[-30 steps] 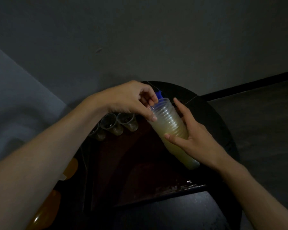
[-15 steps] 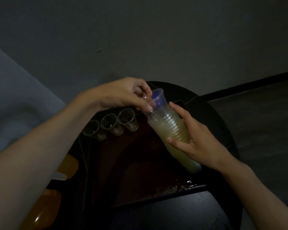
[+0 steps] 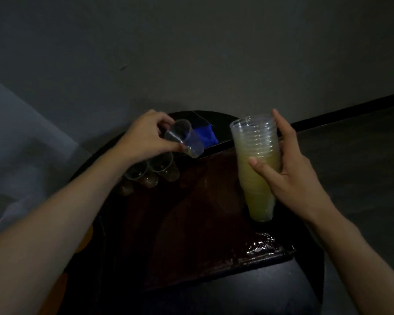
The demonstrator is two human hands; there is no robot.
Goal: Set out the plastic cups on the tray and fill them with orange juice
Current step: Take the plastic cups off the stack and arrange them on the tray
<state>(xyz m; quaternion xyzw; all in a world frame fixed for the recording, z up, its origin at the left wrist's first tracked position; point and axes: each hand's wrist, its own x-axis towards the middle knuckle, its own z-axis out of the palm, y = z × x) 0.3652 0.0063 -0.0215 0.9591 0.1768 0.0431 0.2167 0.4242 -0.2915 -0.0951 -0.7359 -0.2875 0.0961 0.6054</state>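
Risk one, as judged: knocking over the standing cups (image 3: 162, 168) at the far left corner of the tray (image 3: 203, 214) when setting down the single cup (image 3: 184, 139), given the left hand (image 3: 146, 139) just above them and little room beside the row. Risk two: tipping of that cup on release. Held tilted at present, mouth up-left and base down-right; thin-walled and light by the look, so prone to rolling onto its side unless levelled first. Risk three: sliding on landing, given a wet glistening patch (image 3: 262, 245) by the tray's near right corner; wetness elsewhere on the dark surface impossible to confirm. Risk four: slipping of the stack of cups (image 3: 255, 160), held clear above the tray's right side, yellowish and possibly slick. Left hand: thumb and fingertips closed in a pinch at the single cup's rim, remaining fingers curled. Right hand (image 3: 289, 171): wrapped round the stack's middle, thumb across the front, fingers behind, forefinger straight up along the top rims. No juice container identifiable in this light. Pouring not yet begun.
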